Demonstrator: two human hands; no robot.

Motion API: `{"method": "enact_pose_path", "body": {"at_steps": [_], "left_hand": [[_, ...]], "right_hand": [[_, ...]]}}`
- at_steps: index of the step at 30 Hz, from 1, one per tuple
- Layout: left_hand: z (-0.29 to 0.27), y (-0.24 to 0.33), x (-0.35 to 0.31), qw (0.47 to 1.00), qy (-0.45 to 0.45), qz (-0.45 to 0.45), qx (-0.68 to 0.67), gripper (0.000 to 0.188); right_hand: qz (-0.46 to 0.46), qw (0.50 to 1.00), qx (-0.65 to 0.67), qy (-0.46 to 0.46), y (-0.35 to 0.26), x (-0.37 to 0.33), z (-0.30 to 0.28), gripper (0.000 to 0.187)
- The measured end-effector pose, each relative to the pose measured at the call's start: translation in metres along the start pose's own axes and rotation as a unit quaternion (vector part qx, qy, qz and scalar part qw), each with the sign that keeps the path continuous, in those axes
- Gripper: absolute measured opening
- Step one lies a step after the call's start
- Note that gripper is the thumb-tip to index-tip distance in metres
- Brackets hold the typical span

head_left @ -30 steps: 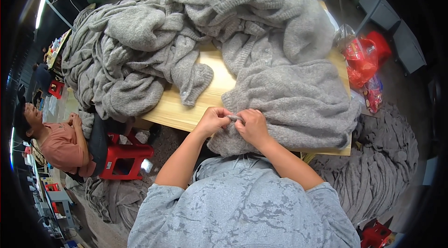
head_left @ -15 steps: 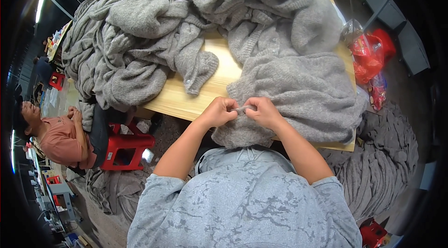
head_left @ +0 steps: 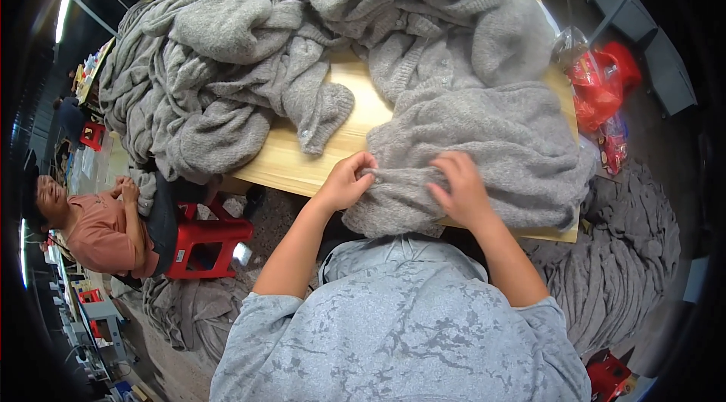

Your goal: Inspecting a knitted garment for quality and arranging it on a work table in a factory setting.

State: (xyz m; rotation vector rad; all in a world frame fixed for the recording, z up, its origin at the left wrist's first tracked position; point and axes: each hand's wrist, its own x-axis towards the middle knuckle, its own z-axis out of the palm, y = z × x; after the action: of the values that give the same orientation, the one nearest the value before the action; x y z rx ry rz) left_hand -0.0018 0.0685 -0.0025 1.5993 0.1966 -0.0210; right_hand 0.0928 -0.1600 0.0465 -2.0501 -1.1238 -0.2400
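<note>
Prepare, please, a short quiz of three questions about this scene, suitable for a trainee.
1. Which hand of the person is pinching the edge of the grey knitted garment?
2. True or false: the tabletop is dark green.
3. Fill in the blank: from the person's viewpoint, the red plastic bag is beyond the table's ____ side.

Key:
1. The left hand; the right hand has its fingers apart.
2. False; the tabletop is pale and wood-toned.
3. Right.
</note>
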Motion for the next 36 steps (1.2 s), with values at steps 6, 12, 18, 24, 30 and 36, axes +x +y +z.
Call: {"method": "enact_pose_path", "body": {"at_steps": [6, 12, 18, 24, 30, 36], "left_hand": [[0.020, 0.051, -0.003, 0.910, 0.083, 0.201, 0.352, 0.026], [0.070, 0.063, 0.006, 0.896, -0.011, 0.263, 0.358, 0.021], [0.071, 0.067, 0.006, 0.871, -0.054, 0.172, 0.457, 0.012], [0.073, 0.064, 0.002, 0.907, -0.014, 0.178, 0.381, 0.010], [0.071, 0.064, 0.000, 0.958, -0.021, 0.072, 0.275, 0.010], [0.070, 0.057, 0.000, 0.932, -0.024, 0.119, 0.340, 0.014]], "right_hand": [[0.117, 0.991, -0.013, -0.058, 0.027, -0.059, -0.049, 0.024], [0.092, 0.996, -0.013, -0.007, 0.010, -0.046, -0.021, 0.026], [0.144, 0.987, 0.052, -0.042, 0.011, -0.045, -0.009, 0.022], [0.143, 0.985, 0.077, -0.052, -0.004, -0.031, 0.008, 0.019], [0.199, 0.966, 0.150, -0.074, 0.006, -0.028, 0.016, 0.014], [0.181, 0.976, 0.114, -0.046, -0.002, -0.029, 0.021, 0.015]]}}
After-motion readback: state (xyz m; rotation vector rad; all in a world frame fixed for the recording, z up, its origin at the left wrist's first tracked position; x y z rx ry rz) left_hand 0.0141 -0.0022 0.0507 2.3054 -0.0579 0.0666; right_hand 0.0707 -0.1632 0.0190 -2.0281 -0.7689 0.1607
